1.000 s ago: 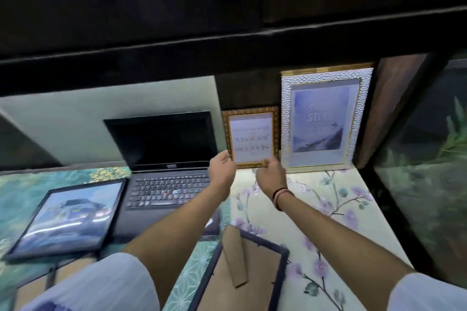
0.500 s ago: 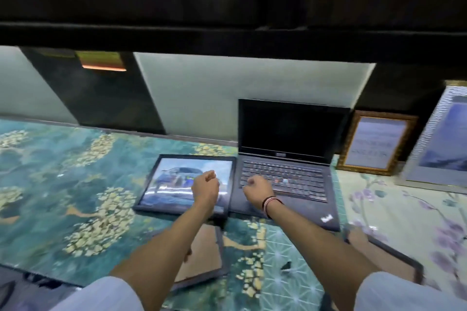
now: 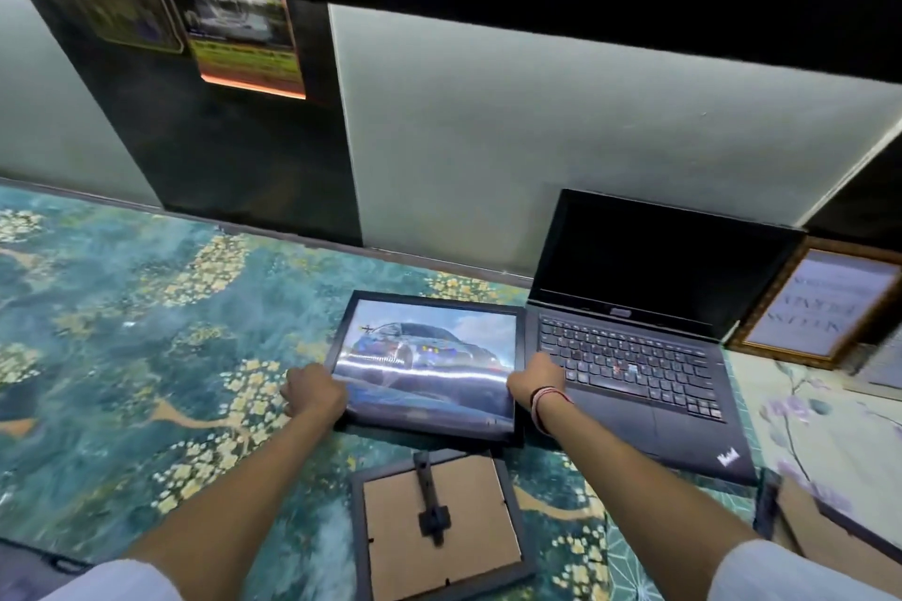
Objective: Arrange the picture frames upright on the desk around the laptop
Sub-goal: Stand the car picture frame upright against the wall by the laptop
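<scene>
A black frame with a car picture [image 3: 429, 347] lies face up on the desk, just left of the open black laptop [image 3: 634, 332]. My left hand [image 3: 312, 388] grips its left edge and my right hand [image 3: 534, 378] grips its right edge. In front of it, a second black frame [image 3: 439, 527] lies face down with its cardboard back and stand showing. A third face-down frame [image 3: 820, 532] lies at the lower right. A gold-edged frame with text [image 3: 825, 303] stands upright to the right of the laptop, leaning on the wall.
The desk [image 3: 122, 332] has a teal floral cover on the left and a pale floral cover [image 3: 805, 415] on the right. A grey and black wall [image 3: 488, 151] runs behind. Posters [image 3: 244, 44] hang on the wall's dark panel. A dark shelf overhangs the top.
My view has swung left from the upright frames. Both hands left the gold frame, crossed the laptop and now hold the side edges of the car picture frame.
</scene>
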The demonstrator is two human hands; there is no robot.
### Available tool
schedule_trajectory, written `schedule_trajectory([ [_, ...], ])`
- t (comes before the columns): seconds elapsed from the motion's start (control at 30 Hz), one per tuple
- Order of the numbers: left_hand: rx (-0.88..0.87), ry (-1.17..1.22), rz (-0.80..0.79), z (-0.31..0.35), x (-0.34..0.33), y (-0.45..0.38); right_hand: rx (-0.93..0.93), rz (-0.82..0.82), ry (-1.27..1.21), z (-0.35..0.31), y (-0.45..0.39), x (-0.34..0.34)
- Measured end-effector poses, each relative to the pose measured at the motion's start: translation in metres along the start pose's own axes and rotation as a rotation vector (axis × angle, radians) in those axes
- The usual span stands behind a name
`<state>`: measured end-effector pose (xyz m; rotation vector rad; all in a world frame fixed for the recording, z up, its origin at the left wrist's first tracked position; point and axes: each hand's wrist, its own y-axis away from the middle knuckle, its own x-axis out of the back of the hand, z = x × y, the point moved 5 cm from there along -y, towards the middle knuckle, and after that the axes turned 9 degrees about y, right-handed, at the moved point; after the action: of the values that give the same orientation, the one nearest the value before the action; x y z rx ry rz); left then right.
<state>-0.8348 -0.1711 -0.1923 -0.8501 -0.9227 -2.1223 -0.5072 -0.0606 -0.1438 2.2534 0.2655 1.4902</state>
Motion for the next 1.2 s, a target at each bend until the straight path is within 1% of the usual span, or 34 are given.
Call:
schedule_trajectory([
  [0.1,-0.037,0.182,-0.004,0.003,0.008,-0.010,-0.016,0.015,-0.034,-0.006,-0.011,-0.003],
  [0.2,-0.056,0.367,-0.003,0.013,0.020,-0.019,-0.003,0.069,-0.097,-0.021,-0.020,-0.002],
  [0.3,-0.091,0.470,0.042,0.027,0.030,-0.041,0.051,0.112,-0.205,-0.045,-0.037,0.002],
  [0.4,-0.124,0.551,0.054,0.048,0.031,-0.073,0.123,0.193,-0.298,-0.070,-0.053,0.017],
  [0.5,-0.214,0.582,0.061,0.080,0.032,-0.099,0.137,0.220,-0.404,-0.091,-0.057,0.041],
  [0.57,-0.261,0.628,0.014,0.102,0.028,-0.107,0.138,0.235,-0.447,-0.097,-0.065,0.051],
  [0.63,-0.273,0.665,-0.044,0.116,0.021,-0.112,0.114,0.247,-0.485,-0.093,-0.085,0.049],
  [0.73,-0.258,0.667,-0.124,0.126,0.009,-0.116,0.091,0.185,-0.496,-0.082,-0.113,0.036],
  [0.87,-0.267,0.646,-0.143,0.138,0.002,-0.109,0.100,0.172,-0.487,-0.090,-0.090,0.046],
  [0.97,-0.254,0.650,-0.173,0.143,-0.001,-0.108,0.107,0.154,-0.503,-0.089,-0.100,0.042],
  [1.07,-0.230,0.686,-0.247,0.147,-0.009,-0.116,0.125,0.143,-0.542,-0.085,-0.114,0.040],
  [1.2,-0.181,0.712,-0.329,0.149,-0.017,-0.127,0.115,0.127,-0.562,-0.093,-0.098,0.048],
])
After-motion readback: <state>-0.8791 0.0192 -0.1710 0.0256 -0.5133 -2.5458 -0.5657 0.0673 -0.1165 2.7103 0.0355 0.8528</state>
